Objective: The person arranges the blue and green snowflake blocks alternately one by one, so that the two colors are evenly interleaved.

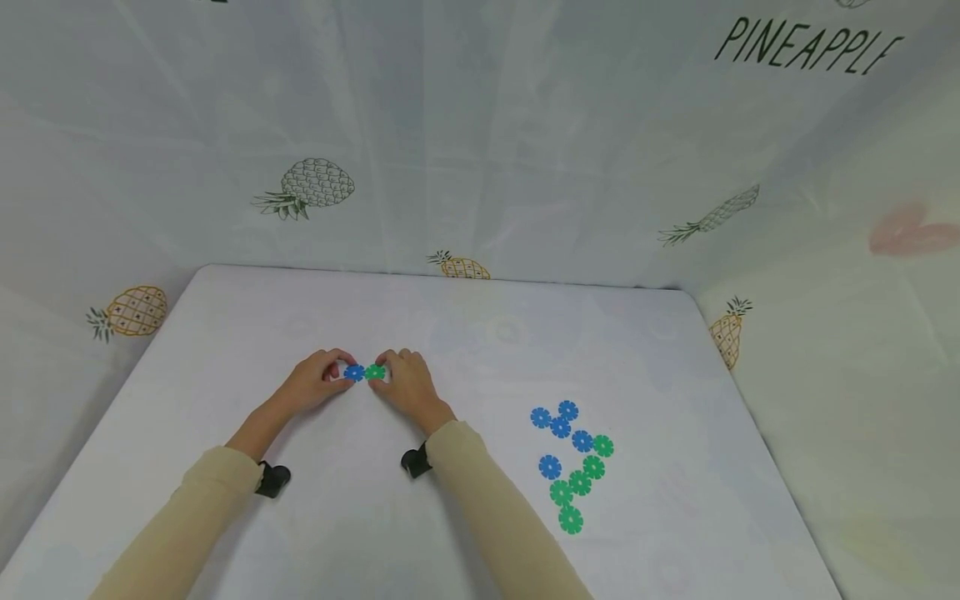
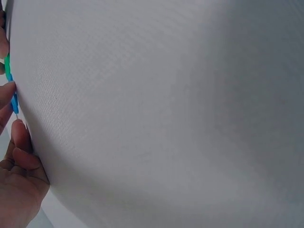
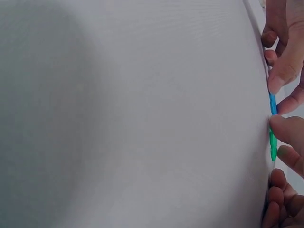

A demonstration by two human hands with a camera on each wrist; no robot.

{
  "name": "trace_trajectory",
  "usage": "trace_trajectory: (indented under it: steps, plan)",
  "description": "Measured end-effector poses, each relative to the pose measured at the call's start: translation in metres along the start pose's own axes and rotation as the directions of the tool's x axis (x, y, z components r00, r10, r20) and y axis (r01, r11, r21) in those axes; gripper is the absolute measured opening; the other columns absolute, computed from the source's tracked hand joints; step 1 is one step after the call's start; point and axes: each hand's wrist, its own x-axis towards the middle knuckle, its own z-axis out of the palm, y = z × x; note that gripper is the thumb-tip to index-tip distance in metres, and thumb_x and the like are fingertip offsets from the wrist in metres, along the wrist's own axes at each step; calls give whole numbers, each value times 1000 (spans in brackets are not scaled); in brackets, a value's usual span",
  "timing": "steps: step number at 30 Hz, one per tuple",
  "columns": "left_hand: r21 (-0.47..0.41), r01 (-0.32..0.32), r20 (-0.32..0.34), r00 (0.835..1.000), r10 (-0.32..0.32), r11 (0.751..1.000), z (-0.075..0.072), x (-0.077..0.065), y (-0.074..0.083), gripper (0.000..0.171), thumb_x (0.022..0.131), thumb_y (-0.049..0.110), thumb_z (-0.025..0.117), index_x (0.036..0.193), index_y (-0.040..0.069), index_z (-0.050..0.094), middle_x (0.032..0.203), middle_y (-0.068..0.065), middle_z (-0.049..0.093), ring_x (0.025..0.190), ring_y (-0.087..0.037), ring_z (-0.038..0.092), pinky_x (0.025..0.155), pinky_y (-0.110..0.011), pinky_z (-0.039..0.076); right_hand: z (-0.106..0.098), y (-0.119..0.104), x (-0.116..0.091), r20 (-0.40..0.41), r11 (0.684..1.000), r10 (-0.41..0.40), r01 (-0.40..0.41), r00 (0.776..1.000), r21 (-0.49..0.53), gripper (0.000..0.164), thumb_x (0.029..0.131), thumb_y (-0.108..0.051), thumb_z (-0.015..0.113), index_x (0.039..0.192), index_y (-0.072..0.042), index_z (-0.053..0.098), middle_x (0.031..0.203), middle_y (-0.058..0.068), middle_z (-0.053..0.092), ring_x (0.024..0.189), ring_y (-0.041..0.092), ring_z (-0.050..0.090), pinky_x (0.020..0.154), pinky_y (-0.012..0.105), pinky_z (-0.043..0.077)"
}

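Note:
In the head view my left hand (image 1: 309, 383) pinches a blue notched disc (image 1: 354, 372) between thumb and finger. From the other side my right hand (image 1: 409, 385) pinches a green notched disc (image 1: 375, 372). The two discs meet edge to edge; whether their slots interlock I cannot tell. Both wrist views show them edge-on: the blue disc (image 2: 14, 103) beside the green disc (image 2: 7, 66) at the left border, and the green disc (image 3: 273, 145) below the blue disc (image 3: 272, 103) at the right border. Fingertips cover parts of both discs.
To the right on the white table (image 1: 675, 500) lie several loose blue discs (image 1: 560, 427) and several green discs (image 1: 580, 482), some touching. A pineapple-printed cloth (image 1: 525, 150) hangs behind the table's far edge. Each wrist carries a black camera (image 1: 273, 481).

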Motion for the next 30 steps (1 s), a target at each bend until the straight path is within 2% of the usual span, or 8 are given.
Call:
trace_trajectory:
  steps: [4,8,12,15,18,22,25,30]
  plan:
    - [1,-1,3,1000,1,1000,-1,0,1,31,84,10,66,113,3,57,80,-9,46,70,-17,39,60,-24,33,-4,1,-3,32,999,-24,23,999,24,44,85,-40,65,121,-18,57,101,2,61,91,14,50,77,21,40]
    - [1,3,9,1000,-3,1000,-2,0,2,31,84,11,66,113,3,57,80,-9,45,71,-17,39,61,-24,33,-11,2,-13,84,990,-34,22,996,140,54,84,-42,65,130,-17,51,101,1,57,95,13,46,80,22,41]
    - [1,6,13,1000,-6,1000,-1,-1,4,31,85,10,65,113,3,56,80,-10,46,71,-17,39,62,-25,33,-23,1,-31,123,966,-38,5,992,259,56,84,-43,64,131,-16,49,109,2,56,102,12,46,88,24,43]
    - [1,7,8,1000,-7,1000,0,-1,4,31,84,10,66,113,3,57,80,-10,46,71,-17,39,62,-25,33,-37,-1,-47,128,950,-66,23,990,311,54,85,-42,64,130,-15,50,118,4,56,108,15,49,92,27,44]
    - [-4,12,2,1000,-12,1000,1,-1,3,31,84,10,66,113,3,57,80,-9,45,71,-17,39,62,-25,33,-52,0,-65,106,926,-97,51,990,373,50,87,-40,63,128,-14,52,123,6,56,112,19,51,94,31,44]
    - [-13,13,-1,1000,-13,1000,4,0,1,29,84,11,66,112,4,58,80,-9,45,71,-17,39,63,-26,33,-70,8,-88,76,907,-92,52,993,417,48,88,-40,61,128,-15,53,125,3,55,115,20,51,96,34,44]
    - [-8,11,2,1000,-11,1000,4,1,-1,29,84,12,66,112,6,58,80,-8,45,70,-17,39,63,-27,33,-81,17,-103,59,906,-63,33,996,421,46,88,-39,61,127,-16,53,125,1,55,116,18,51,97,36,43]
    - [-7,13,9,1000,-13,1000,3,0,-2,30,84,11,65,113,6,58,80,-7,45,71,-17,39,63,-27,33,-90,35,-128,8,900,-1,-3,1000,437,43,89,-33,62,126,-13,54,124,4,54,115,25,51,96,44,43]
